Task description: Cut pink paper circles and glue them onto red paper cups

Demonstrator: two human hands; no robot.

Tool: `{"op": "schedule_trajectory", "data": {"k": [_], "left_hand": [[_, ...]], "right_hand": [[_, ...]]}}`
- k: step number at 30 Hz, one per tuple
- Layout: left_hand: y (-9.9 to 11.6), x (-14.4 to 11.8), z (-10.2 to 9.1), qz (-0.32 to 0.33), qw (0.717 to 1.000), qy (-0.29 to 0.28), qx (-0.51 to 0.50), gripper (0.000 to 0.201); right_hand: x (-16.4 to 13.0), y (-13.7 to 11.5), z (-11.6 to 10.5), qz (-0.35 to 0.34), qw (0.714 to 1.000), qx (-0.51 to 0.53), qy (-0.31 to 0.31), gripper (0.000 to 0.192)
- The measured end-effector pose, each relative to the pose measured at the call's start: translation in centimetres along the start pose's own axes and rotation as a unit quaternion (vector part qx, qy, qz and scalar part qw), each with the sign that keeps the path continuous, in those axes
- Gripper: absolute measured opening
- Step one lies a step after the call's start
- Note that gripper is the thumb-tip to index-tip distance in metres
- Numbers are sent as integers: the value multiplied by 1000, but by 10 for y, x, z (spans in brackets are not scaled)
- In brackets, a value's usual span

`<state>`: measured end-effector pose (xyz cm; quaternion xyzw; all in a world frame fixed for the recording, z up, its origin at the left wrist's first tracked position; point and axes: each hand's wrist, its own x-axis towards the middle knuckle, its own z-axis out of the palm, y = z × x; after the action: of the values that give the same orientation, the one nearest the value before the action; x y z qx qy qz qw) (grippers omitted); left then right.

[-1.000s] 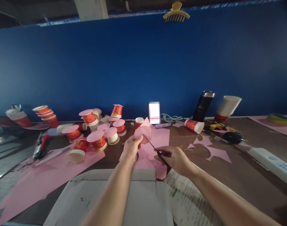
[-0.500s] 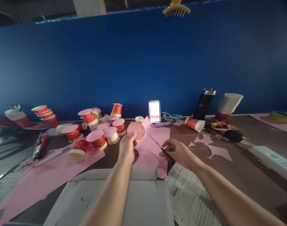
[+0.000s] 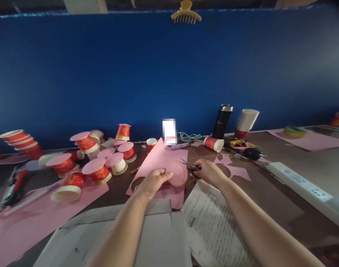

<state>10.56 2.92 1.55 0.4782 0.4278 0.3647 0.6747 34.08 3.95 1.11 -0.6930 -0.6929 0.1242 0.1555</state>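
Note:
Between the thumb and fingers of my left hand (image 3: 155, 182) is a round pink paper disc (image 3: 177, 173), with a brownish edge line. My right hand (image 3: 209, 172) is closed on a pair of dark scissors (image 3: 189, 164), whose blades point left and up, close to the disc's right edge. Beneath the disc lies a pink paper sheet (image 3: 155, 157) with a rounded cut-out partly hidden by my left hand. To the left stand several red paper cups, such as an upturned cup (image 3: 98, 175) with a pink disc on its base.
A stack of red cups (image 3: 26, 144) stands far left. Behind are a black flask (image 3: 222, 122), a cup lying on its side (image 3: 213, 144) and a purple marker (image 3: 180, 146). Pink scraps (image 3: 239, 172) and a white power strip (image 3: 302, 189) lie right. A white box (image 3: 102, 230) is in front.
The disc in my left hand has come down and toward the scissors, now turned more flat. The scissors' blades have drawn nearer to its edge. The camera view has swung right.

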Motion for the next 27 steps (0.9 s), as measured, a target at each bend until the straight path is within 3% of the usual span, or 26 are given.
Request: {"op": "schedule_trajectory", "data": {"k": [6, 10, 14, 17, 23, 27], "left_hand": [[-3, -7, 10, -8, 981, -160, 106, 34], [-6, -8, 18, 1, 960, -198, 197, 36], [-13, -3, 23, -31, 957, -167, 235, 39], [-16, 0, 23, -45, 960, -125, 245, 35], [-12, 3, 14, 55, 934, 30, 353, 26], [-13, 6, 9, 53, 924, 62, 373, 25]], "right_hand": [[-2, -6, -1, -9, 1000, -23, 8, 28], [-5, -12, 2, 7, 997, -65, 30, 30], [-9, -15, 4, -12, 994, -95, 46, 15], [-9, -13, 2, -15, 995, -89, 44, 16], [-5, 2, -6, -24, 999, 3, -27, 16], [0, 2, -5, 24, 996, 46, 76, 25]]}}
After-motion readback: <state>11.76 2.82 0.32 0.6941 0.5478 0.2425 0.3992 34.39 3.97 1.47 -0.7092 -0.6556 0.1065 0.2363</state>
